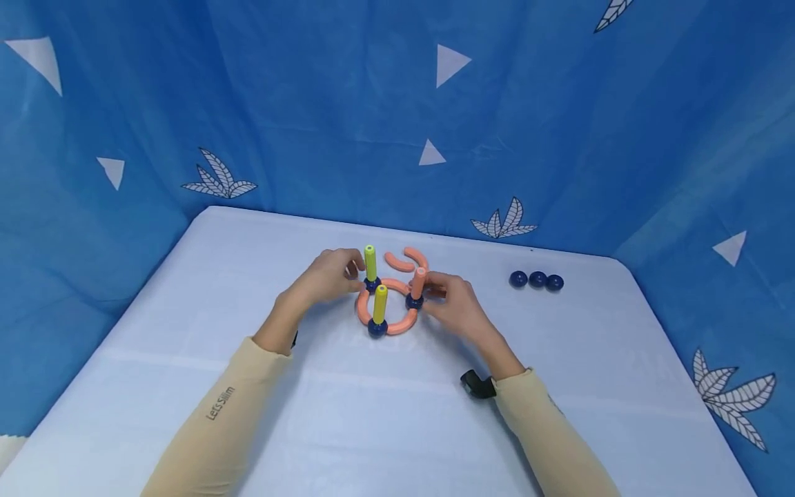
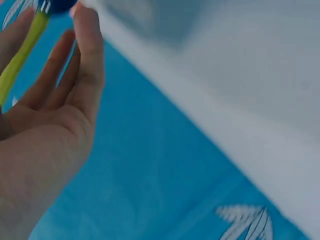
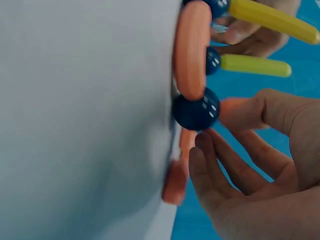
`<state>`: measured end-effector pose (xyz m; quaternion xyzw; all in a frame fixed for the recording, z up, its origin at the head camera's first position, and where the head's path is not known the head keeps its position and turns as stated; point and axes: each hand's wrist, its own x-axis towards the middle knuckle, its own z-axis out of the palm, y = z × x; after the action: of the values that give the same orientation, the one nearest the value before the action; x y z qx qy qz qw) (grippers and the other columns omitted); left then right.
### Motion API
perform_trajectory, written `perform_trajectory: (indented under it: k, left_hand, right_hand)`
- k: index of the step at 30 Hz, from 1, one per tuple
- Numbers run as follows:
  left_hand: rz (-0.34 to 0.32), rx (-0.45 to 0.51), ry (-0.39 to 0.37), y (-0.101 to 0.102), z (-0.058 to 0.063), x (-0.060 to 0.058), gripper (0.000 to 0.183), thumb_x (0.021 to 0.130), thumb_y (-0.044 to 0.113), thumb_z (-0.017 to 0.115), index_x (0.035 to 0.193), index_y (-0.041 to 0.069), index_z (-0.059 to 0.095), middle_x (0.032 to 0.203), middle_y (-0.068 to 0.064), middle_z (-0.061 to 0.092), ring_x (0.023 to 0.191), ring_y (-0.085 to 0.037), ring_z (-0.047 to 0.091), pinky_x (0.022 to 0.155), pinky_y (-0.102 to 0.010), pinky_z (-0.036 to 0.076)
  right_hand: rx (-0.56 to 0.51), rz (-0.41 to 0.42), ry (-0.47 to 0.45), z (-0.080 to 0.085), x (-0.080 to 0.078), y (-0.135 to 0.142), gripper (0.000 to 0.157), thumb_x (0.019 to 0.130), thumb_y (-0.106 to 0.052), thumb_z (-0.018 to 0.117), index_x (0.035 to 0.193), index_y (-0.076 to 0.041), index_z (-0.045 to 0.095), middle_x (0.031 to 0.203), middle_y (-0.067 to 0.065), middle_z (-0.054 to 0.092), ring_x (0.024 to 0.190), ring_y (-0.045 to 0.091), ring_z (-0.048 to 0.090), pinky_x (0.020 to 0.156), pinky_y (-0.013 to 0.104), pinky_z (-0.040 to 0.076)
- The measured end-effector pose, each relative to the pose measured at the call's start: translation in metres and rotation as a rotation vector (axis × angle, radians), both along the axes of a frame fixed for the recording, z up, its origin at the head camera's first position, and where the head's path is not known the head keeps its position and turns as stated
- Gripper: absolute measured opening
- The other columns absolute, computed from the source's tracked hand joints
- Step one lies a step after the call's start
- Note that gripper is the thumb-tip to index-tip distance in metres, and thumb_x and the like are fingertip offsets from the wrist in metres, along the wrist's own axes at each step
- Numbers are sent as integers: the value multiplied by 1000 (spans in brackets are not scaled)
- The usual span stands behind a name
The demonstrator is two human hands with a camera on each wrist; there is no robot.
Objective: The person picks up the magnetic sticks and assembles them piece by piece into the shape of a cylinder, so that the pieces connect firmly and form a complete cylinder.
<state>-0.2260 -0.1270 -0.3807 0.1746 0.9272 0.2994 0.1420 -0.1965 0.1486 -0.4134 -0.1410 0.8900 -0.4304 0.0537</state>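
We see a large blue fabric curtain [image 1: 348, 76] closing off the far side of a table with a white cover [image 1: 373, 428]; in its far middle lies a flat ring of curved salmon-coloured sticks [image 1: 363, 308] joined by glossy dark blue balls. We judge the step in hand to be squaring up or seating the three straight uprights on those balls, and that the next move calls for steady, even pressure at the joints. The right hand [image 1: 456, 304] curls in from the right, thumb and fingertips gripping the dark blue ball [image 1: 414, 301] under the salmon-coloured upright [image 1: 419, 283]. The left hand [image 1: 332, 273] reaches in with bent fingers beside the lime-green upright [image 1: 370, 262], its thumb at that stick's base; we cannot tell whether it grasps anything. The yellow upright [image 1: 380, 304] stands at the near side, apart from both hands. Two loose curved pieces [image 1: 399, 262] lie just beyond the ring, and three spare balls [image 1: 537, 279] sit in a row to the far right.
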Motion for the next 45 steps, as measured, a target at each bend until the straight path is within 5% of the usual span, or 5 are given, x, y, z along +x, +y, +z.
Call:
perform_trajectory:
  k: [5, 14, 23, 34, 45]
  left_hand:
    - [-3, 116, -11, 8, -19, -2, 32, 98, 15, 76, 127, 4, 69, 112, -11, 73, 96, -24, 66, 83, -37, 53]
    - [-47, 113, 9, 15, -21, -1, 16, 100, 17, 74, 112, 7, 76, 95, -5, 73, 81, -18, 62, 71, -30, 48]
    - [-103, 119, 16, 17, -20, -1, 14, 98, 19, 77, 108, 9, 79, 95, -3, 75, 81, -15, 65, 73, -30, 51]
    - [-111, 109, 3, 19, -17, -1, 17, 98, 20, 77, 111, 9, 78, 97, -3, 75, 83, -16, 65, 74, -30, 51]
    - [-104, 107, -1, 17, -21, 2, 16, 96, 20, 79, 109, 9, 79, 96, -2, 75, 83, -16, 65, 74, -30, 51]
  right_hand:
    - [19, -173, 88, 13, -8, 27, 36, 94, 3, 67, 127, -11, 73, 131, 10, 71, 129, 30, 63, 110, 49, 51]
    - [308, -535, 187, 10, -23, 99, 33, 97, 3, 65, 130, 4, 69, 138, 32, 62, 131, 50, 53, 111, 63, 42]
    - [333, -426, 91, 7, -27, 102, 33, 96, -1, 71, 129, 3, 70, 137, 29, 65, 133, 48, 57, 110, 60, 48]
    - [-174, 71, 334, 83, 18, 39, 38, 94, -12, 81, 131, -14, 73, 128, 6, 73, 120, 20, 67, 100, 34, 58]
    - [-63, 133, 178, 64, 17, 23, 44, 94, -19, 82, 136, -20, 70, 128, 0, 73, 118, 19, 70, 100, 44, 59]
